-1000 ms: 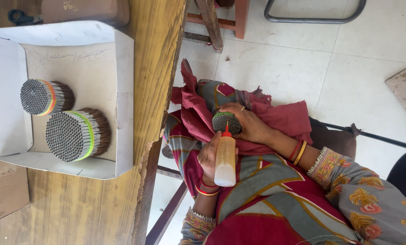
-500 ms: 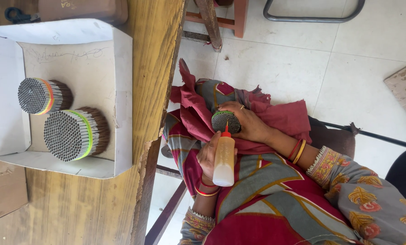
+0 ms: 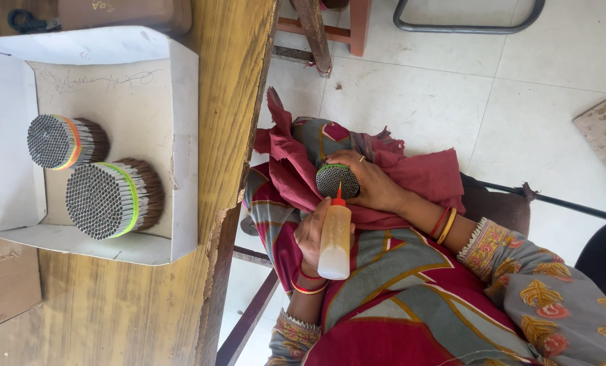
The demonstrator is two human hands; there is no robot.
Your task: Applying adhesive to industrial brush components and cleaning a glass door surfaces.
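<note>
Your left hand (image 3: 314, 234) is closed around a small squeeze bottle (image 3: 335, 238) of translucent, cream-coloured soft plastic, cylindrical in the body and capped with a tapered red nozzle (image 3: 339, 196). The bottle's long axis runs up the picture, base toward your body and nozzle away from it. The nozzle tip touches the end face of a bundle of thin tubes (image 3: 337, 180).

Your right hand (image 3: 370, 183) is wrapped around that bundle, fingers curled over its side. The bundle is round in section. Its visible end is a dense honeycomb of small grey openings, and a green band circles the rim. The end face is turned toward the bottle and the camera. The rest of the bundle is hidden by your hand, so its length cannot be judged. It sits in your lap on a crumpled dark red cloth (image 3: 425, 173), below the edge of the wooden table (image 3: 242, 81).

On the table, which has a coarse yellow grain, stands a shallow white cardboard box (image 3: 181, 163) with low matte walls. Two more bundles lie in it on their sides:

- A smaller bundle (image 3: 62, 142), banded in orange and green.
- A larger bundle (image 3: 110, 198), banded in green, just beside the first.

Both turn their grey honeycomb ends toward the picture's left, with the brown tube bodies running to the right.
</note>
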